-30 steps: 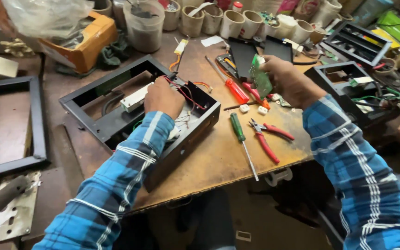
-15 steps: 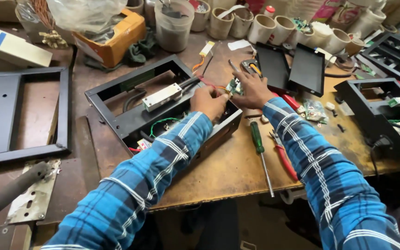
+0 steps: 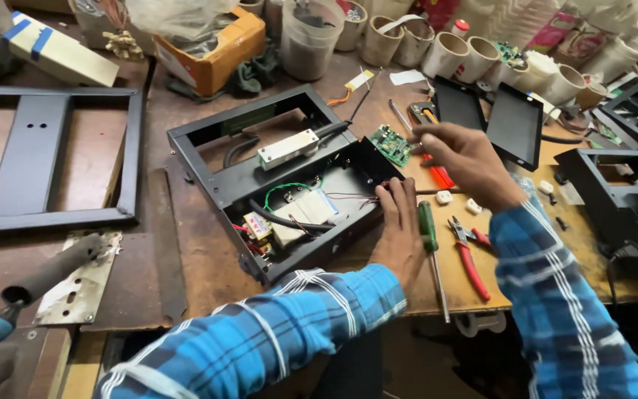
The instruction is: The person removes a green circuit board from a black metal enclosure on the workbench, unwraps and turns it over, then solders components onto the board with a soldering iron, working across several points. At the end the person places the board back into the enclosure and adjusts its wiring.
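Observation:
A black metal chassis [image 3: 275, 199] lies open on the wooden bench, with a white bar [image 3: 288, 148], a transformer and coloured wires inside. My left hand [image 3: 400, 233] rests on the chassis's right wall, fingertips by the thin wires at its corner. A small green circuit board [image 3: 391, 144] lies at the chassis's far right corner. My right hand [image 3: 467, 159] hovers just right of that board, over red-handled tools, its fingers loosely curled with nothing visible in them.
A green-handled screwdriver [image 3: 428, 229] and red pliers [image 3: 470, 255] lie by my left hand. Two black panels [image 3: 515, 122] sit behind, with a second black chassis [image 3: 614, 199] at right, a black frame [image 3: 46, 155] at left, and cups [image 3: 444, 52] and an orange box [image 3: 212, 48] at the back.
My right hand held the green circuit board a second ago; the board now lies by the chassis corner. My left hand slid from inside the chassis to its right wall.

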